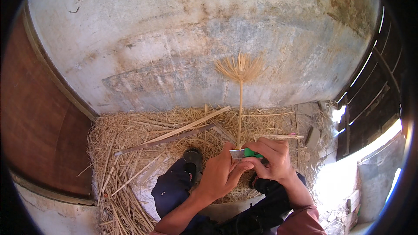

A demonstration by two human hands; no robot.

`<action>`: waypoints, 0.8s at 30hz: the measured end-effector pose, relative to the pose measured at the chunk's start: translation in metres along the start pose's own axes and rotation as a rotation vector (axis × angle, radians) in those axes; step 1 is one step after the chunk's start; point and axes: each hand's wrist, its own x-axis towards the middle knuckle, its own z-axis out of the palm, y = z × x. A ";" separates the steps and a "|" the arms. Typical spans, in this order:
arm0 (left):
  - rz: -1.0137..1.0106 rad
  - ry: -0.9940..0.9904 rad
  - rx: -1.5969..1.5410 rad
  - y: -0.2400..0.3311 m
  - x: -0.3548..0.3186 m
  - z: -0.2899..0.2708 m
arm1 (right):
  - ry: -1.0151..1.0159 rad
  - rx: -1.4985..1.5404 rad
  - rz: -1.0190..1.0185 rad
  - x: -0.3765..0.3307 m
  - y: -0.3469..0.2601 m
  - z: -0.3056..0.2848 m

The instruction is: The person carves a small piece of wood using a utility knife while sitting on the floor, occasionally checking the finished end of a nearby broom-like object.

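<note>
- Stained concrete wall (174, 30) behind, straw-covered floor (130, 148) below.
- Left hand (220, 174) pinches stalk (239, 109) base.
- Right hand (272, 159) grips green-handled blade (244, 153), touching stalk base.
- Stalk upright, frayed tuft (240, 67) w/ wall behind.

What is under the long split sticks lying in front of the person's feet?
Under the long split sticks lies a loose bed of straw that spreads to the stained wall. The ground beneath cannot be seen; straw covers it. Both hands, left hand and right hand, work nearer.
</note>
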 end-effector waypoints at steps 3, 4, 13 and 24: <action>0.018 0.026 0.059 0.001 0.000 0.004 | 0.011 -0.029 -0.016 0.001 -0.002 -0.002; 0.027 0.036 0.091 0.001 0.000 0.005 | 0.012 -0.041 -0.021 0.002 -0.004 -0.003; 0.128 0.178 0.141 -0.002 -0.006 0.017 | -0.003 -0.184 0.013 0.002 -0.019 -0.009; 0.059 0.079 0.114 0.004 -0.002 0.009 | 0.162 -0.024 0.139 -0.004 -0.004 0.002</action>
